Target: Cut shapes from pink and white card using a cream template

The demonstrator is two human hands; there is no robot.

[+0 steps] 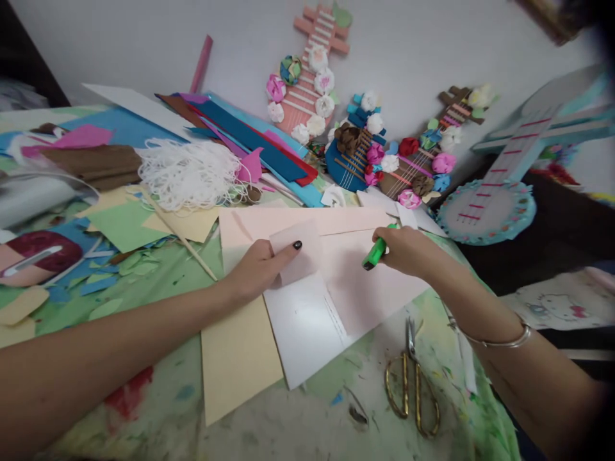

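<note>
Left hand (262,264): fingers clamped on a small pink paper (300,232), thumb on top, other fingertips hidden beneath it. Right hand (401,248): fingers wrapped round a green tool (378,248), dark end pointing down and left over the pink sheet (379,291); cannot tell whether pen or cutter, nor whether it touches.

Position: small pink paper lies over the upper end of a white sheet (307,330), which overlaps the pink sheet and a yellow sheet (240,365).

Step, as judged: handling or positioning the small paper, tool at the ready. A next move with the tool would likely call for a firm left hold and a flat sheet.

Nearby on the counter (269,438): gold-handled scissors (417,379), apart from both hands. Farther out: stick (180,237), heap of white cord (189,174), flower-trimmed pink model (307,86).

Containers: none identified. Grey cylinder (36,200) at left edge; cannot tell whether it is hollow or holds anything.
</note>
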